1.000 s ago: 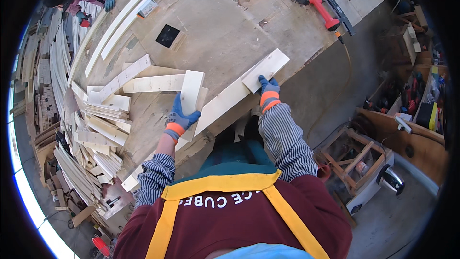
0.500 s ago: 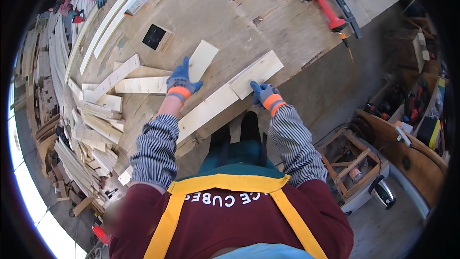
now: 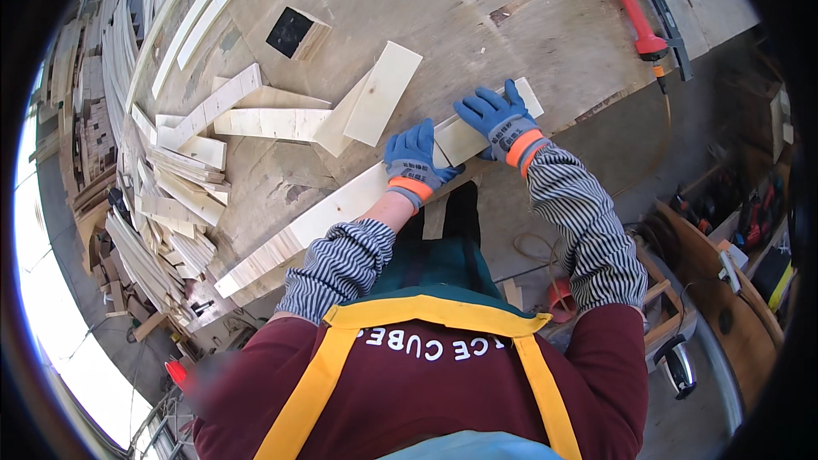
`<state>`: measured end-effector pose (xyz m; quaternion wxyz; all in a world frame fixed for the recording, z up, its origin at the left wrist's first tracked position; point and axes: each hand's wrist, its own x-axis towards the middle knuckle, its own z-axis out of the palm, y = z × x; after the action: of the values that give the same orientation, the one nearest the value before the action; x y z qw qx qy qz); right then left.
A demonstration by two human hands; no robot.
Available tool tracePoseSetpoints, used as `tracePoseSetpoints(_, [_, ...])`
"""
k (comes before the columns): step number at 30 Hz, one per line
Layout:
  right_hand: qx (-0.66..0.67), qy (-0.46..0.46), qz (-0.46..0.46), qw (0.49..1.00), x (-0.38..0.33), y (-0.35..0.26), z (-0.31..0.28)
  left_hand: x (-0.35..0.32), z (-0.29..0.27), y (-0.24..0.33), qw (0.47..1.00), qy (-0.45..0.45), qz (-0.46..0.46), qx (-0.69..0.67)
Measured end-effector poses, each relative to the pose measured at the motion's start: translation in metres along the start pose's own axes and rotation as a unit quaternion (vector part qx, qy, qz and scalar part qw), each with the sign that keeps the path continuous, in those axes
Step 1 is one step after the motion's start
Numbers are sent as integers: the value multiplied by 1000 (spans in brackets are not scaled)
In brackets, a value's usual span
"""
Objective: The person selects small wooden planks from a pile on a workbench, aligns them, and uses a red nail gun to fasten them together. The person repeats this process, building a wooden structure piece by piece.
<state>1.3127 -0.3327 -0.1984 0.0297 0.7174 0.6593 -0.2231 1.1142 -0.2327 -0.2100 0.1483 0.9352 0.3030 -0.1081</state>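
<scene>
A long pale wooden board [image 3: 332, 204] lies along the near edge of the workbench. A short wooden board [image 3: 460, 143] lies in line with it at its right end, and a dark seam shows between them. My gloved left hand [image 3: 415, 158] grips the long board beside the seam, fingers over the top and thumb at the near edge. Around the short board my gloved right hand [image 3: 501, 119] is closed, fingers reaching the far edge. Both palms hide part of the wood. Another short board [image 3: 383, 94] rests flat beyond my left hand, touching neither hand.
A red nail gun [image 3: 632, 4] with an air hose lies on the workbench [image 3: 358, 0] at the far right. Loose boards [image 3: 183, 196] pile up at the left. A small dark-topped wooden block [image 3: 294, 34] sits farther back. Low wooden bins with tools [image 3: 724, 230] stand at the right.
My left hand has let go of the loose short board and moved right onto the long board. My right hand has shifted from the short board's near edge to a grip over it.
</scene>
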Motion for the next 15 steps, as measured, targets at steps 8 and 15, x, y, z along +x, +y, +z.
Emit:
tracePoseSetpoints(8, [-34,-1,-25,999,15,5,6,0,10,-5,999,16,-14,-49])
tracePoseSetpoints(15, [-32,22,-27,999,15,5,13,0,3,-1,997,45,-11,-60])
